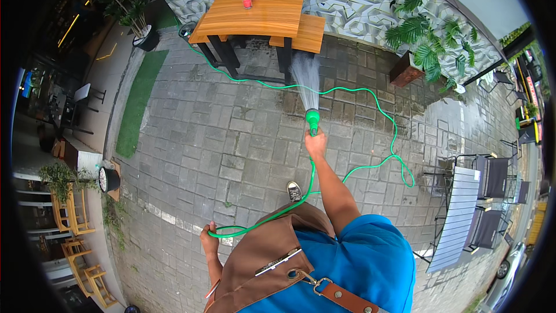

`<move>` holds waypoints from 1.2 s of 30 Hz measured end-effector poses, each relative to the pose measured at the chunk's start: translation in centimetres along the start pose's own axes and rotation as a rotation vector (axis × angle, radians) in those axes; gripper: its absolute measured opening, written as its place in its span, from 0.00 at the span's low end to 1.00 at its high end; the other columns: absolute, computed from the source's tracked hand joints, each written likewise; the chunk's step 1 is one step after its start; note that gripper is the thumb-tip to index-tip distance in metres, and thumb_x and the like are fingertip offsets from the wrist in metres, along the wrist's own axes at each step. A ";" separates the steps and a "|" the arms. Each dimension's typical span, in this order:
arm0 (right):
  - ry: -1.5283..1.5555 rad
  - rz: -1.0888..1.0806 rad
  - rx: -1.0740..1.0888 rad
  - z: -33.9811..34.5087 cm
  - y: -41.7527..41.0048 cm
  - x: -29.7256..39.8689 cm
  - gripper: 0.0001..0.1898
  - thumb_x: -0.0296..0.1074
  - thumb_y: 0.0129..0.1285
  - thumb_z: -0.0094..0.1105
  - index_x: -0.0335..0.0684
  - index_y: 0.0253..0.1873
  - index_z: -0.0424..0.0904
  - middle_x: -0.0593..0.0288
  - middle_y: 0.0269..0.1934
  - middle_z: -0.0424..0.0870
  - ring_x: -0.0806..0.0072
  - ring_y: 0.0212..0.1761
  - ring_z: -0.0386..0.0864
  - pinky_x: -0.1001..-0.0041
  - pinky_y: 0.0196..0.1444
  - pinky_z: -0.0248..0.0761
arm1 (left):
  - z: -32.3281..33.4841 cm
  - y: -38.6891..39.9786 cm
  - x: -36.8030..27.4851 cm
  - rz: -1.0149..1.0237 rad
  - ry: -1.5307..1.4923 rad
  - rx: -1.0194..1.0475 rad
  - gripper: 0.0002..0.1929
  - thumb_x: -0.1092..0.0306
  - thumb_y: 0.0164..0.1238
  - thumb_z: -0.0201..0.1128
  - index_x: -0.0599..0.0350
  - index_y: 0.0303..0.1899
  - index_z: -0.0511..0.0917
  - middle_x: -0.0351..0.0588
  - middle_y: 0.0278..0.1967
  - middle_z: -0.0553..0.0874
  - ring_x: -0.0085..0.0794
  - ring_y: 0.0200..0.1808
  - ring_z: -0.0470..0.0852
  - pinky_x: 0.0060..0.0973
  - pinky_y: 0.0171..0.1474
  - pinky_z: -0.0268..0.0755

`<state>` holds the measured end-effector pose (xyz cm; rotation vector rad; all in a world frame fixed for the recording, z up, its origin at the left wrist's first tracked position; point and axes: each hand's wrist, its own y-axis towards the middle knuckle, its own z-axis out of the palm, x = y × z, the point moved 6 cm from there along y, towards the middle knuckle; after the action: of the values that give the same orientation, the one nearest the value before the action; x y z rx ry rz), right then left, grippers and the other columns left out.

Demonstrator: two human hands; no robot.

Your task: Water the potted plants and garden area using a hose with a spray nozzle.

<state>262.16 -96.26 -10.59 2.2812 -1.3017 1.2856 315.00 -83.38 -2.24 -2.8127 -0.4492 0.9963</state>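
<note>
My right hand (316, 142) grips a green hose spray nozzle (312, 118) held out ahead of me. From it a fan of water (305, 76) sprays toward the paving by the wooden table's right leg and bench (299, 40). My left hand (209, 237), low at the left, holds a loop of the green hose (260, 225), which crosses in front of my brown apron (265, 254). More hose (347, 88) snakes over the brick pavers (243, 139), passing in front of the wooden table (256, 8). The pavers near the spray are dark and wet.
A potted palm-like plant (408, 69) stands by the patterned wall (347, 0). Right, a slatted table (456, 221) has folding chairs (497, 178) beside it. Left are a green turf strip (141, 104), a black plant pot (108, 178) and wooden stools (76, 213).
</note>
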 end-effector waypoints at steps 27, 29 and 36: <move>-0.282 -0.067 -0.061 12.4 -15.3 11.7 0.15 0.38 0.52 0.58 0.34 0.41 0.79 0.38 0.36 0.83 0.44 0.42 0.81 0.54 0.47 0.74 | -11.5 19.7 14.1 0.175 -0.134 0.141 0.24 0.51 0.71 0.56 0.65 0.25 0.81 0.55 0.21 0.82 0.37 0.26 0.80 0.33 0.34 0.71; -0.311 -0.082 -0.031 14.2 -16.8 13.2 0.16 0.38 0.51 0.58 0.35 0.42 0.79 0.39 0.37 0.83 0.46 0.42 0.82 0.55 0.47 0.75 | -13.8 19.8 14.4 0.198 -0.228 0.005 0.26 0.51 0.71 0.56 0.66 0.23 0.80 0.55 0.19 0.81 0.34 0.23 0.79 0.32 0.32 0.70; -0.318 -0.142 -0.049 18.8 -17.8 18.0 0.15 0.39 0.52 0.59 0.34 0.41 0.77 0.39 0.36 0.83 0.46 0.42 0.82 0.54 0.47 0.75 | -16.2 21.6 16.9 0.176 -0.209 -0.067 0.27 0.55 0.72 0.57 0.69 0.17 0.74 0.49 0.11 0.71 0.27 0.17 0.65 0.34 0.23 0.58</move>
<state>291.06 -106.93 -4.00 2.5662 -1.2171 0.8622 342.83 -98.82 -4.41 -2.8590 -0.2634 1.3425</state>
